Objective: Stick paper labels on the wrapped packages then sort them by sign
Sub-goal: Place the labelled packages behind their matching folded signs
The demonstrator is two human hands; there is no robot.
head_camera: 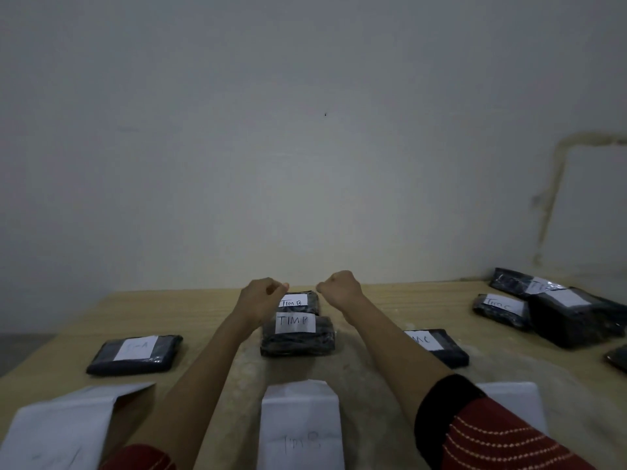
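Both your left hand (261,296) and right hand (339,288) hover curled, seemingly empty, above two black plastic-wrapped packages (297,337) labelled TIM B, mid-table. Labelling looks done; the far-right heap (559,317) probably still needs sorting.

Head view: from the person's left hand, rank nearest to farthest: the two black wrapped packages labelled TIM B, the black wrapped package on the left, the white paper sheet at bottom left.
1. Farther black wrapped TIM B package, just right of the left hand.
2. Nearer TIM B package, towards the camera.
3. Black wrapped package at left.
4. White paper sheet, bottom left.
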